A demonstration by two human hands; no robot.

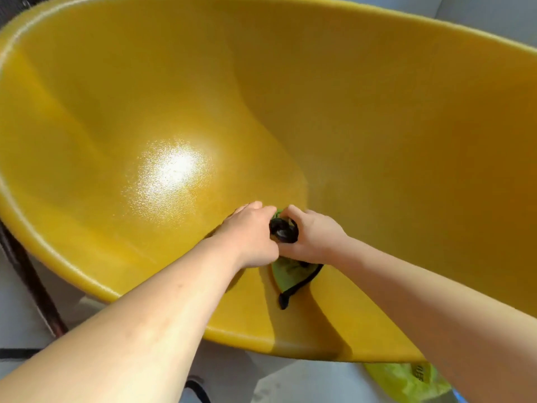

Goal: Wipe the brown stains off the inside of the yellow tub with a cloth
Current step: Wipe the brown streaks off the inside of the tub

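Observation:
A large yellow tub fills most of the view, its inside glossy with a bright glare spot left of centre. Low in its basin, both hands meet over a round black object. My left hand grips it from the left. From the right, my right hand holds it together with a green cloth with a black edge, which hangs below the hands against the tub wall. No brown stains show clearly on the tub's surface.
A green plastic bag lies on the pale floor below the tub's near rim. A dark frame leg stands at the left, outside the tub. A black strap lies on the floor at the bottom.

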